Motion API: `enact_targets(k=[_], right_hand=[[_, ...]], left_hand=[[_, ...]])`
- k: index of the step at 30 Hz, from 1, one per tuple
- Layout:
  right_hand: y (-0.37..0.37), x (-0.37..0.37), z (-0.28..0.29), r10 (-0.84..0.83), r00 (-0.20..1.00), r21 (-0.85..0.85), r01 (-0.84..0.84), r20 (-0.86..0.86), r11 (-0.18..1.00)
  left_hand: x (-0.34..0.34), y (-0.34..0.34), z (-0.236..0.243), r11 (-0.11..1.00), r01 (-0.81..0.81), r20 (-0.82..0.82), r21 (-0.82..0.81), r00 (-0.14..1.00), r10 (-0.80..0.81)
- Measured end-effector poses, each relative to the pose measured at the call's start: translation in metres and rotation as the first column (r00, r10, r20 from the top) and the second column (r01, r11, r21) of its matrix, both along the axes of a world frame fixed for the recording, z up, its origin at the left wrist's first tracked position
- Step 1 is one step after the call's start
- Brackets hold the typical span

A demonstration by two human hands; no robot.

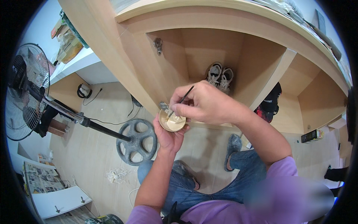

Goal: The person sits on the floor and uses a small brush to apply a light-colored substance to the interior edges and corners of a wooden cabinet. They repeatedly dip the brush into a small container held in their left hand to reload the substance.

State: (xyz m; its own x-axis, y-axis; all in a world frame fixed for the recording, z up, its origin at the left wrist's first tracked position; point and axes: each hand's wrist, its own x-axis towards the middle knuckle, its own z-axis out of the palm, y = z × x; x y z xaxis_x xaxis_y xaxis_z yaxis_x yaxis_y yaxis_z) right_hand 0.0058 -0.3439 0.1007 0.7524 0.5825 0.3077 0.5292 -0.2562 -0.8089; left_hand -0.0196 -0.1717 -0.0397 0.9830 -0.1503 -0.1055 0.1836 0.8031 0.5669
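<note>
My left hand (168,140) cradles a small round cup (172,126) of creamy beige liquid from below. My right hand (199,102) is above it, closed on a thin dark stick (188,92), perhaps a brush handle, whose lower end dips into the cup. Both hands are in front of an open light-wood cabinet (134,67). Inside its middle compartment is a pair of white and dark sneakers (220,76), just beyond my right hand. A metal hinge (158,45) is on the compartment's left wall.
A standing fan (28,91) at left has its round base (136,142) on the floor beside cables and tangled white strands (117,175). A white board (56,205) lies lower left. A dark bag (272,97) sits in the right compartment. A boxed item (312,136) stands by the cabinet.
</note>
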Motion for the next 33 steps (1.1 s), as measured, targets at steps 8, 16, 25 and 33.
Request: enact_targets(k=[8,16,25,33], right_hand=[[0.0,0.006,-0.019,-0.052,0.998,-0.128,0.054,0.024,0.99],[0.002,0.002,-0.024,-0.067,0.998,-0.13,0.065,-0.01,0.989],[-0.015,0.017,-0.026,-0.09,0.991,-0.061,0.084,-0.098,0.995],[-0.019,0.034,-0.041,-0.063,0.994,0.042,0.067,-0.089,0.997]], left_hand=[[0.001,0.008,-0.008,0.999,0.04,0.067,0.021,0.997,-0.041],[-0.004,0.002,0.002,0.995,-0.048,0.042,0.082,0.998,0.044],[0.009,0.003,-0.014,0.999,0.035,0.059,-0.005,0.998,-0.035],[0.01,0.003,-0.008,0.997,0.051,0.025,-0.052,0.998,-0.049]])
